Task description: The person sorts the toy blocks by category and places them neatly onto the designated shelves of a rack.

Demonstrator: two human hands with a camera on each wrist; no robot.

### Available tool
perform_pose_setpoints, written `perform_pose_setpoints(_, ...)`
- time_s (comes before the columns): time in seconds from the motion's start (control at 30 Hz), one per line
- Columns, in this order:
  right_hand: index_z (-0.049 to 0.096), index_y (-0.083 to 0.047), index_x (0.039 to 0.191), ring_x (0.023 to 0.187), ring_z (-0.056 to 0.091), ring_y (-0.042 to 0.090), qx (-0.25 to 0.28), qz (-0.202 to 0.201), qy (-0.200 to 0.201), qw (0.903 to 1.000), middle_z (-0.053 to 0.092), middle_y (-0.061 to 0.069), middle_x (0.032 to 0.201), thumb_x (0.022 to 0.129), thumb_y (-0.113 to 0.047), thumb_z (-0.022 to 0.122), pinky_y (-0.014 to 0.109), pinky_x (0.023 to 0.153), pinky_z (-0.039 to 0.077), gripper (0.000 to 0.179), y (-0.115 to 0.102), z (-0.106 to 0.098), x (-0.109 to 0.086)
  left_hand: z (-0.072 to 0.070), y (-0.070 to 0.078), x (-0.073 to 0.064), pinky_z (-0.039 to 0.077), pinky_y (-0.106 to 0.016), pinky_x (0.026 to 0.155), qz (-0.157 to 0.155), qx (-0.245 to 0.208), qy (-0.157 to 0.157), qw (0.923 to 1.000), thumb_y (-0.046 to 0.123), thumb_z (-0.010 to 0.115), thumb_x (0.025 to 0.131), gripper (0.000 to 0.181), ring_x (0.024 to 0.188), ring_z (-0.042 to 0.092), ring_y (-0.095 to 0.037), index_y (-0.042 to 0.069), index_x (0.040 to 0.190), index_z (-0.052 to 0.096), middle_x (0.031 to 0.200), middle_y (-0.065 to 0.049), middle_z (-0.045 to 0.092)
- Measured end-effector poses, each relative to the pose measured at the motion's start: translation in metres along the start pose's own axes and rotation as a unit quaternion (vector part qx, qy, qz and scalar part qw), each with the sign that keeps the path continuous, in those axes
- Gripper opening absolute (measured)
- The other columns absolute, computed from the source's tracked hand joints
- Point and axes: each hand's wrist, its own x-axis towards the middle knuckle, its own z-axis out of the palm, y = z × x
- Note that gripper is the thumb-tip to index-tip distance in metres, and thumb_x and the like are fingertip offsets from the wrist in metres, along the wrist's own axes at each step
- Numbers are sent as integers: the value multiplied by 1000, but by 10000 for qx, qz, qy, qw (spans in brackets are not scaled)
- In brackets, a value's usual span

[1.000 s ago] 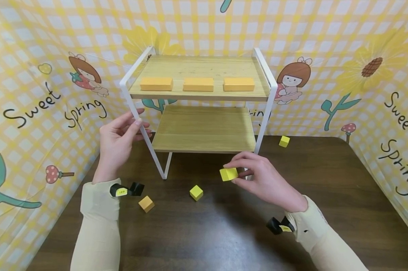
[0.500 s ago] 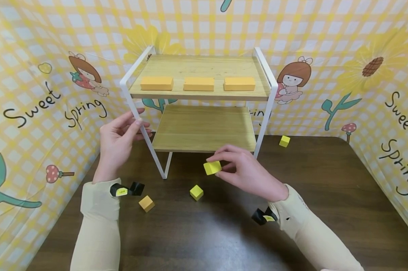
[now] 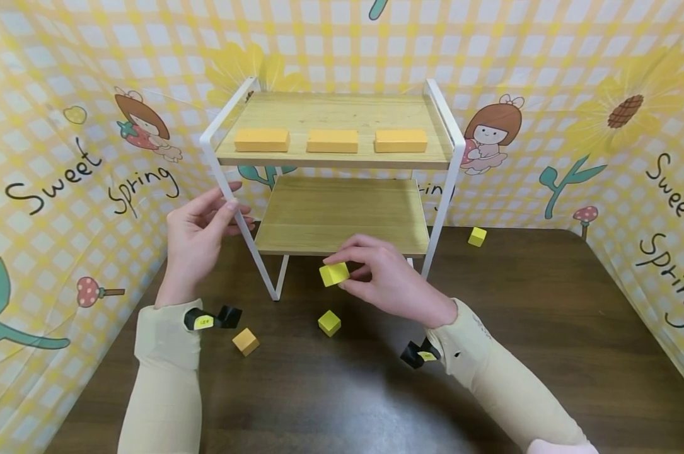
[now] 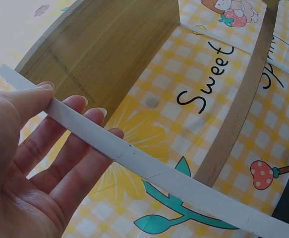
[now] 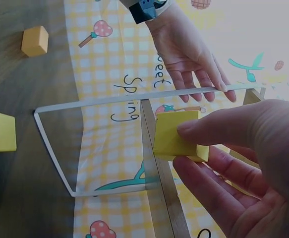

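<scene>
A two-tier shelf rack (image 3: 342, 214) has pale wood boards and a white metal frame. My left hand (image 3: 197, 236) holds its left front post, with the thumb on the near side and the fingers behind, as the left wrist view shows; the white post (image 4: 134, 158) crosses that view. In my right hand (image 3: 389, 277), a yellow block (image 3: 334, 274) is pinched between thumb and fingers, just below the lower board's front edge. The right wrist view shows the yellow block (image 5: 176, 134) close up; part of it is hidden by the thumb.
Three orange rectangular blocks, left (image 3: 262, 140), middle (image 3: 333, 141) and right (image 3: 401, 141), lie in a row on the top board. On the dark table (image 3: 517, 353) are a yellow cube (image 3: 329, 323), an orange cube (image 3: 246, 342) and another yellow cube (image 3: 477, 237) at the back right.
My right hand has moved left and slightly up with the yellow block, from near the right front leg to the middle of the rack. My left hand has stayed on the post.
</scene>
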Motion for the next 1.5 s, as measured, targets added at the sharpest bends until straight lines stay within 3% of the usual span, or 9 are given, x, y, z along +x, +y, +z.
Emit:
perform_pose_setpoints(0.3,74,-13,123,88,66,6,13,-93,161,9998,59,-4,115,89,2,76,19,78,59,37,-1,6,12,-1,0,0,63,-35,72,-22,-56,6,10000,7,67,99,28,75,73,-27,-3,125,70,89,-23,70)
perform_pose_setpoints(0.53,73,-8,123,96,66,13,230,-28,254,9994,59,-1,115,89,4,75,19,79,59,37,-2,12,20,0,0,0,63,-34,72,35,-37,-26,10000,5,66,100,27,74,73,-26,-3,125,70,88,-25,69)
perform_pose_setpoints(0.83,72,-5,124,99,66,13,328,52,389,9987,60,1,117,89,3,76,18,80,58,36,-6,17,33,0,-1,0,63,-34,71,74,-77,-42,9999,5,66,100,28,73,73,-25,-4,125,70,87,-21,70)
perform_pose_setpoints(1.5,73,-4,123,104,60,15,43,344,626,9974,63,3,115,89,-2,76,18,80,57,34,-13,18,77,1,-1,0,63,-33,71,37,-15,34,10000,6,66,99,27,74,74,-24,-3,125,70,87,-23,70)
